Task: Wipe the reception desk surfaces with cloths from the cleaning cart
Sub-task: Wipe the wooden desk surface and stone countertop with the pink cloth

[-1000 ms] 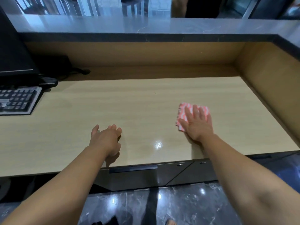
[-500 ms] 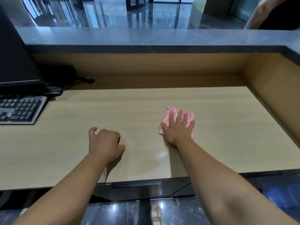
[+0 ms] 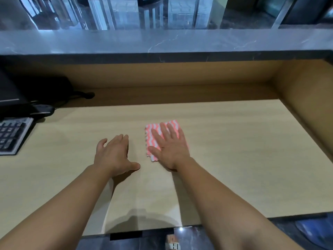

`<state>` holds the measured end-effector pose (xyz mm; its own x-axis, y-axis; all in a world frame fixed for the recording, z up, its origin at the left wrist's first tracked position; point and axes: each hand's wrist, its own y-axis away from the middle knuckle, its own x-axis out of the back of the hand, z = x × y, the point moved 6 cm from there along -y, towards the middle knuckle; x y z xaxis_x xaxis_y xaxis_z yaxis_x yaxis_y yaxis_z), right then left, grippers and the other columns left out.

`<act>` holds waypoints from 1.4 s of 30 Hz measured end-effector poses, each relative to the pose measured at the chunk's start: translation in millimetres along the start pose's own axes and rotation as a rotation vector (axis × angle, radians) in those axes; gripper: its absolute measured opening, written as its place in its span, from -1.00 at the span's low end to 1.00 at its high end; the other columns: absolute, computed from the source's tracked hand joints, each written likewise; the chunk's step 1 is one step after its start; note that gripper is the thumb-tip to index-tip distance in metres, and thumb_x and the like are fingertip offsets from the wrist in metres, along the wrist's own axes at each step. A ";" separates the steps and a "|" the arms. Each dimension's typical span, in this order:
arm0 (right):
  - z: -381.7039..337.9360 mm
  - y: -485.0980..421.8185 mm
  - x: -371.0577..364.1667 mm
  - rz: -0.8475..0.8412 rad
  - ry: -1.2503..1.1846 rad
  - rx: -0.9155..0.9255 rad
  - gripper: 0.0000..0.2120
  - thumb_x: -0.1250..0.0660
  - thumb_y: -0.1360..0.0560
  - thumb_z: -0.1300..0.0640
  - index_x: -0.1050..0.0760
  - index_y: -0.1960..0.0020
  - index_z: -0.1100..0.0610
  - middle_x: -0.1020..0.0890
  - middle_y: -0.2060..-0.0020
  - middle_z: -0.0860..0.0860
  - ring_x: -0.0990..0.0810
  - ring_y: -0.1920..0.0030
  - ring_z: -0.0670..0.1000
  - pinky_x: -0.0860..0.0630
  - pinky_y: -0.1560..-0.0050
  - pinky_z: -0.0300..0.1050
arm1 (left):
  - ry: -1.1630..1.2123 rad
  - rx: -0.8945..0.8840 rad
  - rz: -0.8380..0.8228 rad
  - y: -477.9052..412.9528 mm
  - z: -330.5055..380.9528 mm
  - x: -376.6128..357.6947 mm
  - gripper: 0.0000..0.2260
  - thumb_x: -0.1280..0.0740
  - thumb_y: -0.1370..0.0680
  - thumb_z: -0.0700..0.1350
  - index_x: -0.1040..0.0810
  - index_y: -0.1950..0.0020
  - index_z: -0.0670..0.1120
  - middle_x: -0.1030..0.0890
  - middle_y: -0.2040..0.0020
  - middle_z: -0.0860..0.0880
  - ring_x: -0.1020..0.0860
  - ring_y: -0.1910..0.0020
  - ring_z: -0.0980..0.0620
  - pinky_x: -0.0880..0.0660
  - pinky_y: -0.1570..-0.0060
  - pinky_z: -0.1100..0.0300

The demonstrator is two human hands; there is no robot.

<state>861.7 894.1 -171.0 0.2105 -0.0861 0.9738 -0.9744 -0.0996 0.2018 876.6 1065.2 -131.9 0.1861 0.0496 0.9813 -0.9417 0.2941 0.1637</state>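
Sliding toward 9 o'clock since half a second ago, the right hand [image 3: 171, 147] and the cloth [image 3: 153, 130] beneath it now sit much nearer the left hand [image 3: 113, 154], whose fingers have uncurled from a loose fist. The right grip is spread flat, palm down, fingers straight and slightly fanned, pressing the pink-and-white zigzag cloth onto the pale wooden worktop [image 3: 234, 159]. The cloth lies near the middle of the worktop, its 9 o'clock and 12 o'clock edges showing past the fingers. At 9 o'clock of it, just apart, the left grip is relaxed: palm down, fingers straight and together, thumb out toward 3 o'clock, holding nothing; whether it touches the wood I cannot tell. A keyboard [image 3: 10, 136] lies at the far 9 o'clock edge, below a dark monitor [image 3: 9, 91]. A grey marble ledge [image 3: 162, 42] runs across at 12 o'clock.
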 end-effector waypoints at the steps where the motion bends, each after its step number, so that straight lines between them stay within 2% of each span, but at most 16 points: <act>1: 19.9 2.0 3.0 0.006 -0.002 -0.044 -0.37 0.18 -0.58 -0.34 0.28 -0.56 -0.17 0.26 -0.56 -0.05 0.36 -0.53 0.04 0.34 -0.48 0.17 | 0.006 0.002 -0.019 -5.0 1.9 0.8 -0.44 -0.42 -0.29 0.33 -0.33 -0.07 0.03 -0.41 -0.01 0.11 -0.41 -0.13 0.08 -0.09 -0.37 0.01; 4: 84.2 11.9 10.0 0.014 -0.018 -0.191 -0.37 0.14 -0.59 -0.33 0.24 -0.57 -0.16 0.23 -0.57 -0.05 0.32 -0.55 0.04 0.33 -0.49 0.14 | 0.022 0.024 -0.075 -21.4 4.3 1.3 -0.39 -0.44 -0.28 0.34 -0.34 -0.12 0.02 -0.42 -0.07 0.12 -0.41 -0.18 0.07 -0.07 -0.39 0.01; 9: 162.4 25.2 17.8 0.010 -0.049 -0.398 -0.37 0.16 -0.59 -0.32 0.21 -0.58 -0.14 0.22 -0.57 -0.01 0.29 -0.56 0.06 0.28 -0.50 0.16 | 0.031 0.056 -0.120 -40.7 1.7 1.4 -0.38 -0.46 -0.24 0.36 -0.32 -0.05 0.02 -0.40 -0.01 0.12 -0.41 -0.14 0.08 -0.10 -0.39 0.01; 12: 168.7 22.6 17.9 0.003 -0.075 -0.490 -0.38 0.18 -0.61 -0.30 0.23 -0.58 -0.11 0.24 -0.57 0.02 0.30 -0.55 0.09 0.29 -0.50 0.19 | 0.039 0.067 -0.153 -45.7 -0.2 -0.5 -0.34 -0.45 -0.22 0.39 -0.33 -0.10 0.03 -0.41 -0.06 0.11 -0.41 -0.18 0.07 -0.09 -0.39 0.01; 16: 131.4 0.4 17.2 0.048 -0.167 -0.636 -0.37 0.18 -0.61 -0.26 0.25 -0.59 -0.06 0.26 -0.56 0.08 0.34 -0.54 0.14 0.36 -0.46 0.24 | 0.019 0.065 -0.153 -43.5 -0.5 1.4 -0.27 -0.45 -0.23 0.40 -0.36 -0.22 0.01 -0.40 -0.22 0.10 -0.37 -0.31 0.07 -0.07 -0.40 0.03; 18: 97.1 -20.1 18.4 0.069 -0.153 -0.601 -0.38 0.18 -0.62 -0.24 0.27 -0.58 -0.04 0.26 -0.56 0.10 0.35 -0.53 0.16 0.38 -0.45 0.26 | 0.034 0.067 -0.139 -42.1 -0.9 2.7 -0.23 -0.45 -0.23 0.39 -0.35 -0.27 0.00 -0.39 -0.30 0.08 -0.35 -0.35 0.07 -0.05 -0.41 0.04; 21: 41.3 -48.7 16.3 0.080 -0.110 -0.454 -0.38 0.20 -0.63 -0.22 0.32 -0.57 -0.01 0.28 -0.55 0.12 0.36 -0.53 0.18 0.37 -0.44 0.28 | 0.036 0.062 -0.139 -40.3 -1.5 0.9 -0.16 -0.45 -0.24 0.38 -0.30 -0.37 -0.02 -0.31 -0.43 0.05 -0.26 -0.44 0.08 0.00 -0.44 0.04; 26: -30.6 -80.5 10.4 0.043 -0.047 -0.164 -0.37 0.23 -0.61 -0.27 0.30 -0.58 -0.04 0.31 -0.54 0.09 0.41 -0.51 0.17 0.43 -0.40 0.31 | 0.032 0.072 -0.190 -38.8 -2.8 -2.7 0.01 -0.42 -0.27 0.40 -0.09 -0.55 -0.02 -0.09 -0.57 0.04 -0.01 -0.55 0.10 0.14 -0.49 0.01; 31: -23.0 -82.5 14.2 0.041 0.015 0.052 -0.37 0.20 -0.59 -0.33 0.26 -0.58 -0.13 0.25 -0.57 0.01 0.36 -0.53 0.08 0.35 -0.46 0.22 | 0.001 0.077 -0.219 -37.2 1.5 2.2 -0.08 -0.42 -0.28 0.39 -0.18 -0.49 0.00 -0.21 -0.52 0.07 -0.06 -0.54 0.10 0.14 -0.48 -0.02; 34: 15.3 -77.2 18.8 0.036 0.006 0.027 -0.37 0.16 -0.59 -0.34 0.23 -0.57 -0.16 0.22 -0.57 -0.03 0.32 -0.55 0.04 0.31 -0.50 0.16 | -0.037 0.100 -0.255 -38.6 3.7 4.3 -0.09 -0.42 -0.27 0.39 -0.21 -0.46 -0.02 -0.23 -0.50 0.05 -0.13 -0.52 0.08 0.13 -0.48 -0.03; 39: 102.4 -62.1 28.3 0.015 -0.019 -0.180 -0.37 0.14 -0.59 -0.33 0.22 -0.57 -0.15 0.22 -0.57 -0.03 0.29 -0.55 0.05 0.27 -0.50 0.16 | -0.102 0.127 -0.294 -41.5 8.3 6.8 -0.08 -0.41 -0.25 0.41 -0.22 -0.46 -0.02 -0.24 -0.49 0.03 -0.23 -0.48 0.05 0.15 -0.48 -0.07; 42: 151.6 -51.5 31.8 -0.006 -0.016 -0.313 -0.37 0.17 -0.58 -0.33 0.22 -0.58 -0.14 0.24 -0.57 -0.01 0.28 -0.56 0.07 0.26 -0.51 0.16 | -0.148 0.136 -0.273 -48.3 8.0 10.3 -0.22 -0.39 -0.18 0.45 -0.38 -0.22 0.02 -0.41 -0.20 0.07 -0.43 -0.26 0.03 0.11 -0.46 -0.12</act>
<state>930.7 746.2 -166.3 0.2149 -0.1022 0.9713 -0.9498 0.2095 0.2322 921.7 1043.8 -128.9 0.4028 -0.1554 0.9020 -0.8935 0.1470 0.4243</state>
